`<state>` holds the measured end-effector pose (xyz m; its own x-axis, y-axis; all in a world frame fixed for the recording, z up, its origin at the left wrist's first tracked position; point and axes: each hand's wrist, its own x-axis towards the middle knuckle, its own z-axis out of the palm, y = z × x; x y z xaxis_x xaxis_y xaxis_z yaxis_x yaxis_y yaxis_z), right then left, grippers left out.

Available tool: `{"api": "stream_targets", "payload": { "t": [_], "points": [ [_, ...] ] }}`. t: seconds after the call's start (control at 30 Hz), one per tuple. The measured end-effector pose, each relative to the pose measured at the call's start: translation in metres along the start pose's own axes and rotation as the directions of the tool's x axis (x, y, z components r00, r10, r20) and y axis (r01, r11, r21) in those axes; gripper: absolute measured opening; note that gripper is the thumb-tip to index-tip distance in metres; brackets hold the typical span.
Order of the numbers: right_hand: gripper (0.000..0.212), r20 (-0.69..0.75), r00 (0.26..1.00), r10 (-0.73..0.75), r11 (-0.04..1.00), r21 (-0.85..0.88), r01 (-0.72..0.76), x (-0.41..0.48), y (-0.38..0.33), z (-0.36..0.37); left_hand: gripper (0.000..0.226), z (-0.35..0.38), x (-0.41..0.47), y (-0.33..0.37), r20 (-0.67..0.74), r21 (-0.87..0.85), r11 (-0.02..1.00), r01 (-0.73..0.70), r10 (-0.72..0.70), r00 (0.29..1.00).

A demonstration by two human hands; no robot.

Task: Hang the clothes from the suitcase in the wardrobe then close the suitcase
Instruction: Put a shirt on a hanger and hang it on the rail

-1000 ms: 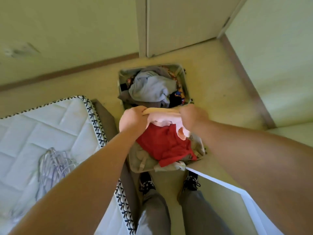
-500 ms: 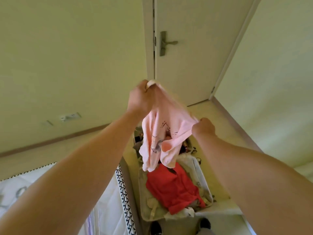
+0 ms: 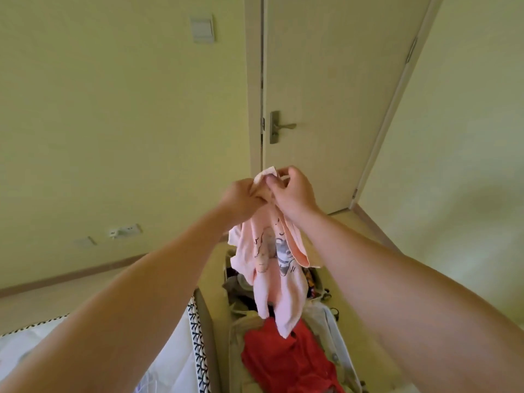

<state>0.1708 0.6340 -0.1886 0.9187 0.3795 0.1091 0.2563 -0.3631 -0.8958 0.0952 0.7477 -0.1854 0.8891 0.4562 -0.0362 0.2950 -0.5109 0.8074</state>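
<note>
Above the open suitcase (image 3: 336, 336), a pink top (image 3: 272, 259) hangs from both my hands at about chest height in front of me. My left hand (image 3: 241, 197) is clenched around a bunched part of its upper edge. My right hand (image 3: 295, 194), touching the left, pinches the same edge between thumb and fingers, and a small corner of cloth sticks up between them. The top droops in loose folds with a line drawing printed on its front, and its lowest tip dangles over a red garment (image 3: 283, 361) lying in the near half of the suitcase. I cannot tell whether the tip touches it. More clothes (image 3: 241, 282), grey and dark, are heaped in the far half behind the top. The suitcase lies on the floor, just beside a bed (image 3: 175, 370) on my left, whose white mattress has a black-and-white patterned border. Beyond the suitcase stands a closed door (image 3: 326, 66) with a lever handle (image 3: 279, 126). To its left, the wall carries a switch (image 3: 202, 30) high up and a socket (image 3: 124, 231) low down.
</note>
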Motion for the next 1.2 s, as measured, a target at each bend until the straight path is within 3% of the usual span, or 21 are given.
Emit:
{"api": "stream_targets", "payload": {
  "t": [0.07, 0.2, 0.3, 0.37, 0.47, 0.63, 0.8, 0.87, 0.93, 1.0, 1.07, 1.13, 1.2],
  "points": [
    [0.035, 0.163, 0.985, 0.063, 0.998, -0.007, -0.063, -0.007, 0.011, -0.009, 0.014, -0.009, 0.001, 0.004, -0.037, -0.195, 0.98, 0.026, -0.034, 0.999],
    [0.057, 0.443, 0.884, 0.149, 0.975, -0.213, -0.057, -0.024, 0.055, -0.013, 0.034, -0.022, -0.001, 0.016, -0.036, -0.389, 0.919, 0.057, -0.076, 0.996],
    [0.073, 0.511, 0.84, 0.182, 0.982, -0.128, -0.136, -0.036, 0.07, -0.005, 0.017, -0.026, 0.003, 0.017, -0.047, -0.476, 0.877, 0.06, -0.094, 0.994],
    [0.063, 0.541, 0.826, 0.159, 0.986, -0.045, -0.16, -0.043, 0.067, 0.003, 0.012, -0.028, 0.003, 0.017, -0.066, -0.493, 0.868, 0.055, -0.1, 0.993],
    [0.035, 0.48, 0.864, 0.153, 0.985, -0.143, -0.095, -0.045, 0.067, 0.013, 0.024, -0.026, 0.008, 0.012, -0.145, -0.435, 0.899, 0.041, -0.115, 0.983],
    [0.049, 0.471, 0.878, 0.082, 0.887, -0.436, 0.151, -0.038, 0.076, 0.008, 0.025, -0.034, 0.011, 0.0, -0.348, -0.403, 0.915, -0.02, -0.133, 0.928],
    [0.034, 0.458, 0.869, 0.185, 0.844, -0.527, 0.098, -0.02, 0.078, -0.006, 0.029, -0.056, 0.009, -0.018, -0.514, -0.352, 0.936, 0.025, -0.215, 0.83],
    [0.022, 0.328, 0.924, 0.198, 0.871, -0.492, -0.012, -0.009, 0.075, -0.008, 0.024, -0.063, 0.007, -0.028, -0.524, -0.205, 0.975, 0.092, -0.188, 0.83],
    [0.023, 0.066, 0.985, 0.162, 0.942, -0.307, -0.134, -0.001, 0.063, -0.009, 0.018, -0.068, 0.004, -0.038, -0.527, -0.084, 0.991, 0.102, -0.131, 0.839],
    [0.03, -0.094, 0.986, 0.139, 0.974, -0.165, -0.153, 0.007, 0.046, -0.011, 0.02, -0.071, 0.001, -0.049, -0.506, 0.001, 0.995, 0.097, -0.083, 0.858],
    [0.036, -0.035, 0.988, 0.148, 0.97, -0.192, -0.152, 0.013, 0.034, -0.012, 0.02, -0.072, -0.002, -0.059, -0.401, 0.053, 0.993, 0.109, -0.079, 0.913],
    [0.033, -0.008, 0.995, 0.101, 0.929, -0.358, -0.097, 0.018, 0.027, -0.015, 0.015, -0.073, -0.005, -0.066, -0.288, 0.09, 0.986, 0.137, -0.106, 0.952],
    [0.028, 0.024, 0.999, 0.037, 0.892, -0.452, -0.022, 0.021, 0.023, -0.017, 0.026, -0.072, -0.009, -0.071, -0.28, 0.112, 0.985, 0.133, -0.097, 0.955]
  ]
}}
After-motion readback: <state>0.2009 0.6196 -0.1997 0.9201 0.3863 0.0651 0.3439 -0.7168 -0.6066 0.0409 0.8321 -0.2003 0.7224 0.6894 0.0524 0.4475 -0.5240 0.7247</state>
